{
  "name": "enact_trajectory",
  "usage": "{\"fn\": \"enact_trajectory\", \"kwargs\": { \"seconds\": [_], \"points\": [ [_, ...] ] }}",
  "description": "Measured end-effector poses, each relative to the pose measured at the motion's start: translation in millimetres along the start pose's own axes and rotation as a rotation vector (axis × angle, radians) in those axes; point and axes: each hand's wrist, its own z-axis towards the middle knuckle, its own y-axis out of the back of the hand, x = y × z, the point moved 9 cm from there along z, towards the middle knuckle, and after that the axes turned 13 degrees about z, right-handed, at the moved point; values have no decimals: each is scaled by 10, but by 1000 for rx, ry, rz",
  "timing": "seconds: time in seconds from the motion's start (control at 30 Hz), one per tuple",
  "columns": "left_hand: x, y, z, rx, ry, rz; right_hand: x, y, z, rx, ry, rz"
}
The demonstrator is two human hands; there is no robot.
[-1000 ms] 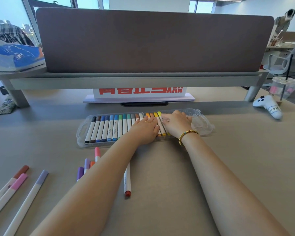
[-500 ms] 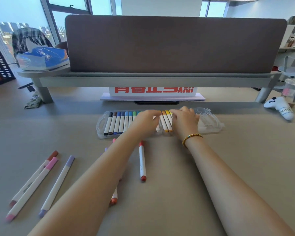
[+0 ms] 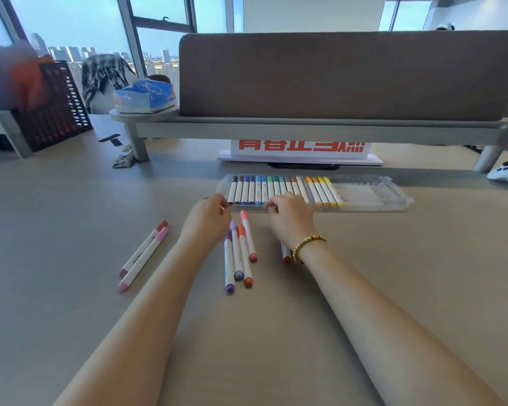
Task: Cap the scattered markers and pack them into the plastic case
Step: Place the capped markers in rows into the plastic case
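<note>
A single head-worn wide-angle camera looks forward and down across the beige surface point(image 3: 71, 230), close above both forearms.

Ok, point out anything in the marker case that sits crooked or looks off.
In the plastic case, one white marker lies slanted across its row, between the brown-capped one and the orange ones, with no coloured cap showing at its top. The right part of the case holds no markers. Several markers lie loose on the table by the hands.
</note>
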Motion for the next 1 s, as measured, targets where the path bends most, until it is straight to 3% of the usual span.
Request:
{"fn": "enact_trajectory", "kwargs": {
  "seconds": [0.13, 0.23, 0.4, 0.53, 0.83, 1.0],
  "points": [
    [110, -180, -200, 227, 25, 272, 97, -85, -98, 25, 7, -3],
    [102, -259, -248, 305, -43, 412, 148, -145, -140, 69, -8, 11],
    [112, -250, -277, 363, -59, 380, 138, -221, -166, 151, -61, -75],
    [160, -259, -345, 510, -105, 321, 103, -327, -192, 252, -110, -189],
    [67, -247, -254, 274, -41, 349, 85, -284, -195, 268, -168, -261],
    [71, -241, -258, 305, -43, 371, 169, -225, -218, 223, -116, -222]
  ]
}}
